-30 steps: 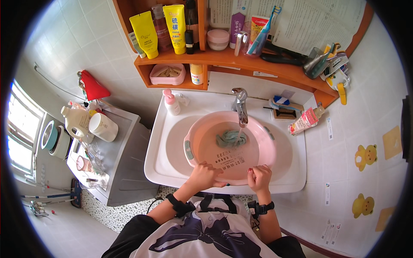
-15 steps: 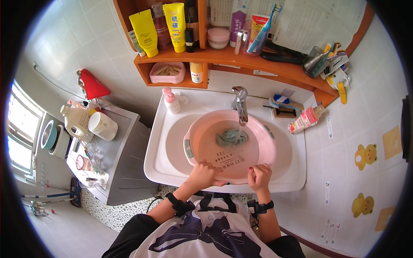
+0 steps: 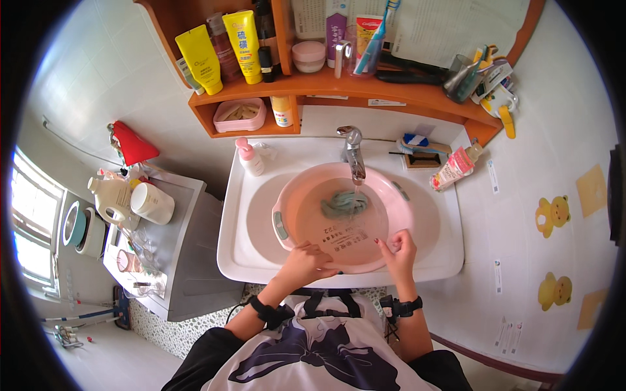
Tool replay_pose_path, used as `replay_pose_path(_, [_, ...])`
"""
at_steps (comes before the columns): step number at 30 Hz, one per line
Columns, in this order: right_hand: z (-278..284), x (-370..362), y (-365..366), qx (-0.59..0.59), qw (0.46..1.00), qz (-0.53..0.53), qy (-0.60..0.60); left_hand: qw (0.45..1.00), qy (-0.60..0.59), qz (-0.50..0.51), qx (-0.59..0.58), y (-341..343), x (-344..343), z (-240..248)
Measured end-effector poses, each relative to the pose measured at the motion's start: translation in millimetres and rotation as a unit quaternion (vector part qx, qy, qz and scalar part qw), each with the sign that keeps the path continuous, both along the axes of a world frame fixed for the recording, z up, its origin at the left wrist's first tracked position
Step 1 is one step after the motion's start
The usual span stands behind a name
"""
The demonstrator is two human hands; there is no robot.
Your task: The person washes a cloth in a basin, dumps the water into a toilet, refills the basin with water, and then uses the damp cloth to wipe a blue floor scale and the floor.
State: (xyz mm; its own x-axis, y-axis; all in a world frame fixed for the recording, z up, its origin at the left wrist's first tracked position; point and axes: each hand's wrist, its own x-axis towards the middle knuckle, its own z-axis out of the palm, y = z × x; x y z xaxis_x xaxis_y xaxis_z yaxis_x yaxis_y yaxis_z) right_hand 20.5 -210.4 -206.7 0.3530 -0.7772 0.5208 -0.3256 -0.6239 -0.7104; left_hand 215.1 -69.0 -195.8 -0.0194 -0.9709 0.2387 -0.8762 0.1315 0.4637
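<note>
- We seem to be at the wetting step: the tap (image 3: 353, 153) runs onto a green cloth (image 3: 342, 204), near the far edge of the pink basin (image 3: 402, 218).
- The basin sits in the white sink (image 3: 448, 260).
- Our left hand (image 3: 304, 262) curls at the basin's near edge; we can't tell if it grips.
- Our right hand (image 3: 399, 251) is half open by the near right edge, holding nothing we can see.
- Next, we think, needs loose fingers reaching for the cloth.
- Dark writing shows on the basin's bottom; yellow tubes (image 3: 199, 60) have printing too.
</note>
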Motion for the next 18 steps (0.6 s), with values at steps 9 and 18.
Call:
replay_pose_path(9, [56.2, -68.4, -24.7, 0.157, 0.986, -0.017, -0.056, 0.977, 0.128, 0.169, -0.022, 63.3, 73.8, 78.5])
replay_pose_path(18, [212.1, -147.5, -21.4, -0.095, 0.995, -0.006, -0.026, 0.961, 0.142, 0.180, -0.156, 128.6, 103.3, 232.7])
